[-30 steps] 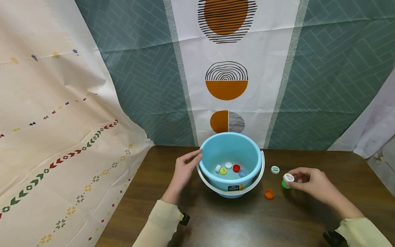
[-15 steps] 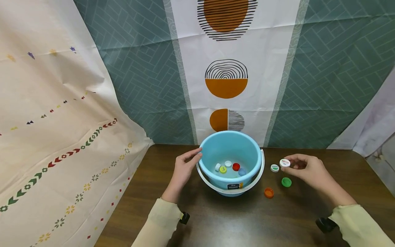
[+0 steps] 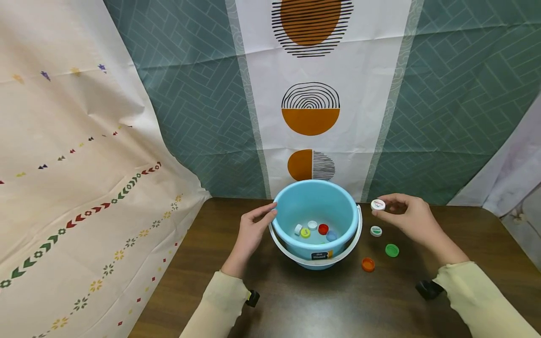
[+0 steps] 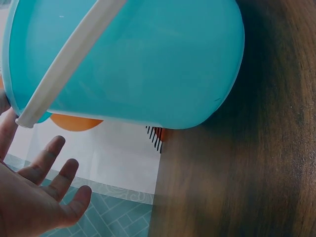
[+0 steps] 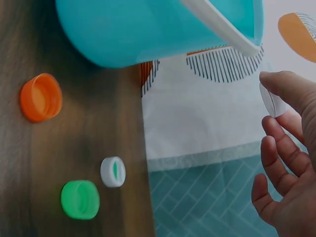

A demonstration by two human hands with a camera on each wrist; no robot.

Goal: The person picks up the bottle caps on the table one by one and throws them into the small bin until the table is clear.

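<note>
A light blue bucket (image 3: 314,253) with a white handle stands on the table, several bottle caps lying on its bottom. My left hand (image 3: 251,232) holds the bucket's rim at the left between thumb and index finger; its other fingers spread apart in the left wrist view. Right of the bucket, my right hand (image 3: 407,216) pinches a white bottle cap (image 3: 378,205) with a printed top, raised over the table. Below it on the wood lie a white cap with a green mark (image 3: 375,231), a green cap (image 3: 392,250) and an orange cap (image 3: 368,265).
The dark wooden table (image 3: 321,305) ends at a hanging cloth (image 3: 220,117) just behind the bucket. A cream patterned cloth (image 3: 84,211) slopes along the left side. Inside the bucket, a red cap (image 3: 323,229) and a yellow one (image 3: 305,233) show.
My right hand has lifted the white cap off the green cap and carried it up and leftward towards the bucket. The left hand has stayed at the rim.
</note>
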